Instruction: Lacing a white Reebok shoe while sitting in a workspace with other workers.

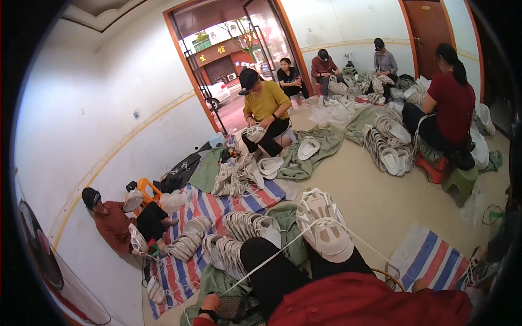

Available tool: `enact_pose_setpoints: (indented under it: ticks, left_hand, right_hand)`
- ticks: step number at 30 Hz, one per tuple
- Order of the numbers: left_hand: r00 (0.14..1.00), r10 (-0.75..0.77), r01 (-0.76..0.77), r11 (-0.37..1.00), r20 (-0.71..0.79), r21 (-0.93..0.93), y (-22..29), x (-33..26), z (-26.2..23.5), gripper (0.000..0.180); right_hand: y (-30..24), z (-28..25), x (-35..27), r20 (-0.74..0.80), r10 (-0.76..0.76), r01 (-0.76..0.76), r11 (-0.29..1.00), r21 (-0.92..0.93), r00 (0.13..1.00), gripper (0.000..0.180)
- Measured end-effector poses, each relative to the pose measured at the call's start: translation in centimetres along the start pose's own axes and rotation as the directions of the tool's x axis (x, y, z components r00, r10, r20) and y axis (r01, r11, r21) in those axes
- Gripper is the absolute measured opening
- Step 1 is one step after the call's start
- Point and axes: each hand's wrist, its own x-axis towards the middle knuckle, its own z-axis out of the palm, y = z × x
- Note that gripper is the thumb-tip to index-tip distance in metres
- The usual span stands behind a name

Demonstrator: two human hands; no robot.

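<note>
A: Which step are you in?

B: Lacing, by my judgement. I'm resting a white shoe upper [324, 225] on my knee, its cord [272, 261] running taut toward seven o'clock. My left hand [209, 304] is curling closed beside a dark pouch [232, 307]; I cannot tell whether it grips the cord. My right hand is out of view.

A: Next?

B: Probably drawing the cord tight.

A: Surroundings?

B: Uppers are lying stacked [231, 252] on a striped mat [187, 271]; other workers are sitting around the floor [375, 201] up to twelve o'clock.

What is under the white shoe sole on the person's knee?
The white shoe sole rests on a knee in black trousers. A white cord crosses it. Its underside is hidden.
</note>
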Motion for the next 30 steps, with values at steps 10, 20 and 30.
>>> enact_pose_setpoints:
  ticks: [10, 20, 30]
  left_hand:
    - [0.992, -0.097, 0.102, 0.993, 0.077, -0.066, -0.8, 1.2, 0.1, 0.020]
    - [0.944, -0.272, 0.252, 0.960, -0.188, -0.121, -1.4, -0.8, -1.5, 0.017]
    - [0.897, -0.274, 0.253, 0.962, -0.346, -0.106, -4.4, -0.5, 2.1, 0.017]
  right_hand:
    - [-0.8, -1.3, -6.3, -0.235, 0.629, -0.417, 0.705, 0.573, 0.741, 0.024]
    - [1.2, 2.8, -7.6, -0.257, 0.784, -0.280, 0.475, 0.834, 0.565, 0.028]
    - [-1.7, -12.9, -3.3, -0.689, 0.585, 0.401, 0.561, 0.724, 0.427, 0.027]
